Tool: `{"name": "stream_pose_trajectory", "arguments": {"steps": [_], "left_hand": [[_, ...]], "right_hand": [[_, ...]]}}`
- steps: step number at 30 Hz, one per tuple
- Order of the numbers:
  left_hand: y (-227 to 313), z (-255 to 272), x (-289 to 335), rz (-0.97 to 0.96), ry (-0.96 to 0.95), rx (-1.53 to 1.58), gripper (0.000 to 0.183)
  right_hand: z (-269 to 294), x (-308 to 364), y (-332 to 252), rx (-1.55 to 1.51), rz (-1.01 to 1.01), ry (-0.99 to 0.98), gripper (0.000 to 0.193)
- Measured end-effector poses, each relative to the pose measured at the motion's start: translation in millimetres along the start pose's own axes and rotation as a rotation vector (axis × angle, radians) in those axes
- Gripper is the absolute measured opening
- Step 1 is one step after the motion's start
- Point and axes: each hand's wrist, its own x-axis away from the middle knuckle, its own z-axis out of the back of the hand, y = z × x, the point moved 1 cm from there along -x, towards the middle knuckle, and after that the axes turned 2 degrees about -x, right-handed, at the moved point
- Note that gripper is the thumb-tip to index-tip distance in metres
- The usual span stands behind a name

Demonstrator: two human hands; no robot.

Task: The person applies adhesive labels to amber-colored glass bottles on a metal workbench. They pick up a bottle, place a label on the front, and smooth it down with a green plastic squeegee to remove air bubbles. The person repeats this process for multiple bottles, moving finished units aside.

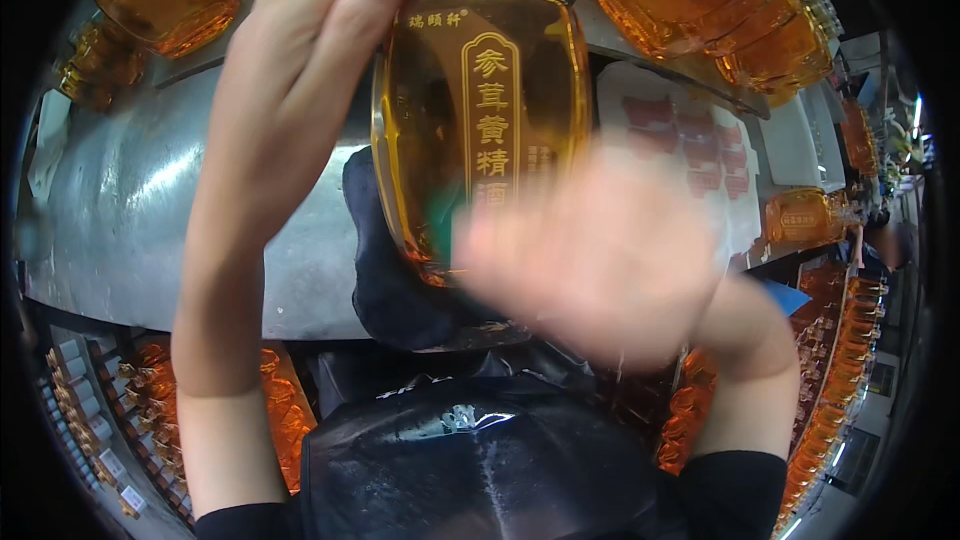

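Note:
A large flat glass bottle of amber liquid, with gold lettering on its front, lies on a dark pad over the metal bench. Along its upper left side rests my left hand, fingers stretched toward the bottle's neck and seeming to touch the glass. My right hand covers the bottle's lower right part and is smeared by motion. Beside its fingertips shows a blurred green patch; whether the hand holds it, I cannot tell.
Amber bottles crowd the bench's far edge, left and right. A white sheet with red printed labels lies right of the bottle. More bottles line the right side. The metal bench top extends left.

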Motion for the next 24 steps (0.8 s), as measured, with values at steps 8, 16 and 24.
{"name": "stream_pose_trajectory", "arguments": {"steps": [8, 16, 24], "left_hand": [[28.2, 7.8, -58.1, -0.005, -0.032, -0.187, 0.033], [94.7, 98.1, -69.8, -0.188, 0.013, 0.242, 0.017], [12.7, 83.4, -183.8, -0.163, -0.007, -0.164, 0.015]], "right_hand": [[48.3, 53.7, -38.1, -0.203, -0.551, 0.236, 0.03], [51.7, 105.9, -32.4, -0.146, -0.702, 0.432, 0.026], [50.9, 134.2, -32.3, -0.132, -0.865, 0.518, 0.026]]}}
